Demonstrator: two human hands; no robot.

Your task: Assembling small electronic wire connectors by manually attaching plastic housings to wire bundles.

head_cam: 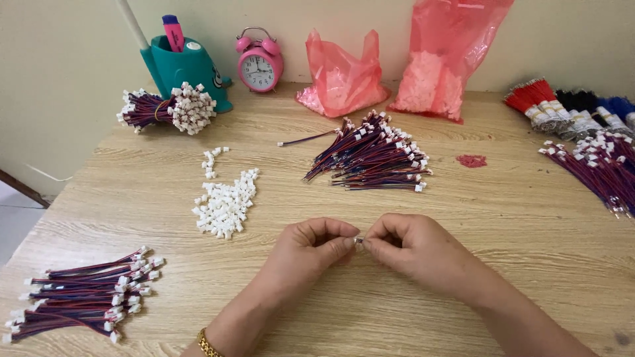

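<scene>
Tiny white plastic connector (358, 242) sits pinched between both sets of fingertips, low centre over the light wooden table (503, 218). Left hand (305, 251) and right hand (410, 248) curl tight, fingers pressed together. Two pink plastic bags (344, 73) slump at 12 o'clock against the cream wall (59, 59).

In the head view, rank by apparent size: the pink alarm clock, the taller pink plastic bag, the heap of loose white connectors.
1. Taller pink plastic bag.
2. Heap of loose white connectors.
3. Pink alarm clock, though it stands farther back, so this order is unsure.
</scene>
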